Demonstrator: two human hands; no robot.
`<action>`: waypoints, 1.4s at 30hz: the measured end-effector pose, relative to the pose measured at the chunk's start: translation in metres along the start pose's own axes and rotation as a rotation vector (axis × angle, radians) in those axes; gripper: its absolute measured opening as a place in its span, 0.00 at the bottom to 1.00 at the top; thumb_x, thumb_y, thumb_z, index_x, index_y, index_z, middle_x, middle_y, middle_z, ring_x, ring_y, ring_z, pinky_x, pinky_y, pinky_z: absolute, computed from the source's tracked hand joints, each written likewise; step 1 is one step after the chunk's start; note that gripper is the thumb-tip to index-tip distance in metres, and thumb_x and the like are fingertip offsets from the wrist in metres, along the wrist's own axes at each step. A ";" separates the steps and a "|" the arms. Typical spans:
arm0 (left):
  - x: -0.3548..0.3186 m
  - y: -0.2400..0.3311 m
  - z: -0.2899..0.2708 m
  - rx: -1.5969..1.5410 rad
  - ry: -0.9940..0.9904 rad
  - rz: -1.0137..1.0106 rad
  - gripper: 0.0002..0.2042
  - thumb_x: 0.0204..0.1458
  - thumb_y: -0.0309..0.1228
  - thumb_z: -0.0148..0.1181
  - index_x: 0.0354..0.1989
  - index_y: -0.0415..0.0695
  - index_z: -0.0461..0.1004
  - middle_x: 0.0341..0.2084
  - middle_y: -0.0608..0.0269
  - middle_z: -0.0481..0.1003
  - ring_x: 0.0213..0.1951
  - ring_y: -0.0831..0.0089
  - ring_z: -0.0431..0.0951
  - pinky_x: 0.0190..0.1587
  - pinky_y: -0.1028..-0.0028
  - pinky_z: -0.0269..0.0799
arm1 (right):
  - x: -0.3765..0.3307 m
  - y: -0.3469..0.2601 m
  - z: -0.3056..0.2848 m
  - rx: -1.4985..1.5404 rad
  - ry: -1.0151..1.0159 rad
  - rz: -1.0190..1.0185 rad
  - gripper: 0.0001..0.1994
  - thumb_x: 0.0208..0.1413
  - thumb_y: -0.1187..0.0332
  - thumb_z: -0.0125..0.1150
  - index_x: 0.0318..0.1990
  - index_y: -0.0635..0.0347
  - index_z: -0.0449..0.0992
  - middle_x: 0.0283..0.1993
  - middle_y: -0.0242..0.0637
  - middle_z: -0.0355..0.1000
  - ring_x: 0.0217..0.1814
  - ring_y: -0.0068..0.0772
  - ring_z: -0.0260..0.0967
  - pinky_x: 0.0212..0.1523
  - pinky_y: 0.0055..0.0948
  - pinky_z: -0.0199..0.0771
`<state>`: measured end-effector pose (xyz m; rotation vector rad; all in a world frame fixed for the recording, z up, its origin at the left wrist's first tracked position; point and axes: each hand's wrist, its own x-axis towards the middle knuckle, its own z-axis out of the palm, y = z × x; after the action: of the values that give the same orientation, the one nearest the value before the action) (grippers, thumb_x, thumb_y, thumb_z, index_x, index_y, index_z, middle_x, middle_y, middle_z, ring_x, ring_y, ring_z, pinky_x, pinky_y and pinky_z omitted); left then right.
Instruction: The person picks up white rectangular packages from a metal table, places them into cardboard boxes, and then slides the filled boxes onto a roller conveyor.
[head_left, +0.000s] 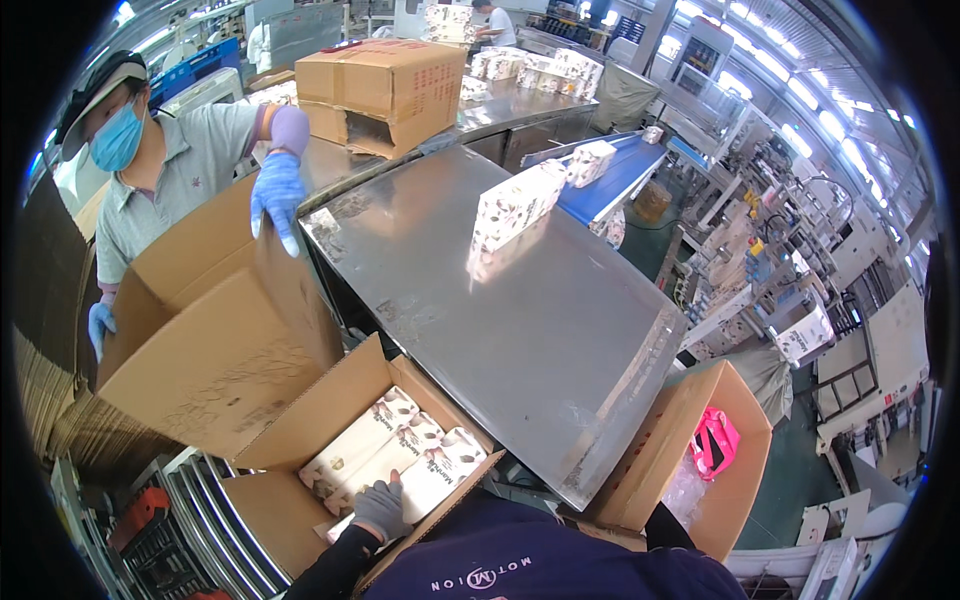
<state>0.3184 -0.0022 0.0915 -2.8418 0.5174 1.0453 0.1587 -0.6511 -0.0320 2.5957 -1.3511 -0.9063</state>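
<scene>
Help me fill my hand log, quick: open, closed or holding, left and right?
Left hand: on the white packs in the carton; gripping or not cannot be told.
Right hand: out of sight past the dark sleeve; cannot be told.

The shiny steel surface (450, 350), scuffed in patches, with a worn strip (632, 392) along its right end, carries a white patterned pack (513, 207) standing upright near the blue belt (625, 172), while the rear steel surface (500, 115) bears a brown carton (385, 88) and clustered similar packs (560, 73).
</scene>
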 end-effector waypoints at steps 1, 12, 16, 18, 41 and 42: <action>0.001 0.000 0.001 -0.003 -0.003 0.000 0.57 0.35 0.58 0.67 0.69 0.35 0.46 0.46 0.49 0.70 0.47 0.57 0.73 0.47 0.65 0.69 | 0.001 -0.003 0.004 -0.022 -0.006 -0.023 0.19 0.59 0.55 0.49 0.48 0.61 0.71 0.49 0.53 0.69 0.50 0.53 0.69 0.50 0.46 0.68; 0.004 0.002 0.004 0.012 0.030 0.044 0.59 0.36 0.60 0.66 0.69 0.32 0.43 0.48 0.46 0.68 0.48 0.58 0.73 0.49 0.65 0.69 | -0.006 0.044 -0.002 -0.037 0.198 0.027 0.18 0.58 0.53 0.51 0.38 0.60 0.75 0.36 0.53 0.74 0.39 0.56 0.74 0.38 0.49 0.73; 0.007 -0.005 0.019 -0.026 0.081 0.021 0.62 0.32 0.58 0.69 0.68 0.29 0.41 0.46 0.44 0.68 0.45 0.57 0.74 0.46 0.65 0.71 | -0.033 0.020 -0.113 0.920 1.043 0.117 0.18 0.55 0.54 0.58 0.37 0.63 0.75 0.33 0.56 0.74 0.36 0.56 0.73 0.37 0.46 0.72; 0.009 -0.005 0.022 -0.045 0.078 0.021 0.61 0.32 0.57 0.69 0.68 0.29 0.41 0.45 0.45 0.68 0.45 0.57 0.74 0.46 0.65 0.71 | -0.069 -0.013 -0.177 1.317 0.971 -0.186 0.10 0.54 0.66 0.61 0.38 0.62 0.75 0.29 0.39 0.74 0.30 0.36 0.72 0.32 0.32 0.70; -0.004 -0.010 0.026 -0.027 0.149 0.012 0.58 0.33 0.64 0.65 0.68 0.37 0.49 0.46 0.50 0.68 0.45 0.59 0.73 0.47 0.68 0.69 | 0.022 -0.009 -0.176 0.895 0.778 0.114 0.26 0.59 0.69 0.48 0.67 0.55 0.58 0.49 0.57 0.73 0.51 0.53 0.72 0.50 0.43 0.71; -0.001 -0.009 0.023 -0.044 0.149 0.045 0.58 0.33 0.64 0.64 0.68 0.37 0.48 0.47 0.50 0.68 0.46 0.59 0.73 0.47 0.67 0.69 | 0.027 0.021 -0.152 0.776 0.703 0.176 0.28 0.59 0.68 0.47 0.68 0.53 0.56 0.48 0.57 0.73 0.50 0.54 0.72 0.49 0.45 0.71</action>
<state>0.3068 0.0110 0.0736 -2.9764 0.5785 0.8653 0.2360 -0.7141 0.0870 2.7228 -1.8481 0.6598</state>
